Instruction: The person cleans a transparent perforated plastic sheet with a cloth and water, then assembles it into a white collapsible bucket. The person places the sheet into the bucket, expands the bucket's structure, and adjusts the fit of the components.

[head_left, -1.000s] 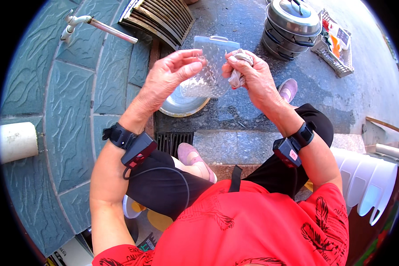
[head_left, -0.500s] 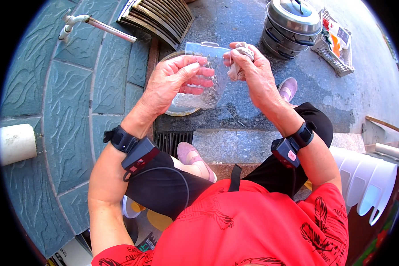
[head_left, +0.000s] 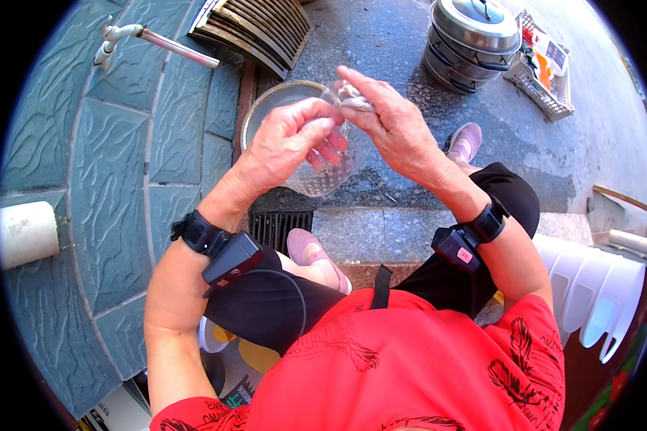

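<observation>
**Clear plastic container (head_left: 331, 179) held up by the metal basin (head_left: 269, 108)**

From where I stand, the container hangs in the air, partly above the basin's near right side; perhaps it's there so drips land low, near the drain grate (head_left: 273, 228) rather than on the shoes. The left hand (head_left: 287, 140) is closed around it, fingers showing pink through the clear wall, a grip that likely steadies so thin a piece. The right hand (head_left: 392, 126) pinches a bunched pale cloth (head_left: 356, 99) at the upper edge, perhaps wadded to fit into corners; whether it presses on the plastic, I can't tell. The lidded steel pot (head_left: 476, 47) and the crate (head_left: 553, 100) sit well apart, probably out of the elbows' way.
</observation>
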A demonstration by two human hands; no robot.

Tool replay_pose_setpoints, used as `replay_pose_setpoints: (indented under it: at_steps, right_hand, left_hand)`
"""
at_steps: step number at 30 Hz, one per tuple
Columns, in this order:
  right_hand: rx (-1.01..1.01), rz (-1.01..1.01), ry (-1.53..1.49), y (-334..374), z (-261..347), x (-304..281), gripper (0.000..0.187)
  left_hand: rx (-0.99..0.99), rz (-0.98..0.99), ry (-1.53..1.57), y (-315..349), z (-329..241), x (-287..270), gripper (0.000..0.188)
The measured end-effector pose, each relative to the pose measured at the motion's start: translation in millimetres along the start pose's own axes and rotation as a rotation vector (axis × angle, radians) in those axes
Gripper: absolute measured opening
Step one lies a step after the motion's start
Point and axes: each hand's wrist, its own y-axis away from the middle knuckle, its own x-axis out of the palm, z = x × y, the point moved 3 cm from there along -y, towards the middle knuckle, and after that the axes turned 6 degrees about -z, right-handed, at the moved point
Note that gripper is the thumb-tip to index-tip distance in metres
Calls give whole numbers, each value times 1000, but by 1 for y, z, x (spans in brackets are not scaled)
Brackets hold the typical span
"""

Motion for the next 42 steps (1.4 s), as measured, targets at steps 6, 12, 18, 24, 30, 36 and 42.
replay_pose_setpoints:
  at_steps: [6, 12, 18, 24, 30, 36, 42]
  right_hand:
    - [314, 73, -320, -3, -16, 6, 26]
    - [724, 90, -532, -1, -19, 5, 42]
    - [672, -87, -951, -7, -12, -6, 44]
    - [394, 52, -441, 5, -17, 8, 23]
    - [378, 50, 88, 1, -8, 7, 29]
    - [651, -60, -699, -5, -10, 0, 32]
    - [463, 107, -620, -2, 3, 8, 24]
  left_hand:
    - [5, 94, -110, 3, 3, 12, 25]
    - [-67, 143, -79, 3, 4, 15, 25]
    - [-83, 51, 67, 5, -3, -9, 27]
    - [-95, 91, 31, 5, -5, -3, 27]
    - [-95, 105, 6, 5, -2, 2, 25]
    - [-60, 35, 4, 7, -11, -10, 23]
    - [-13, -59, 54, 3, -8, -28, 22]
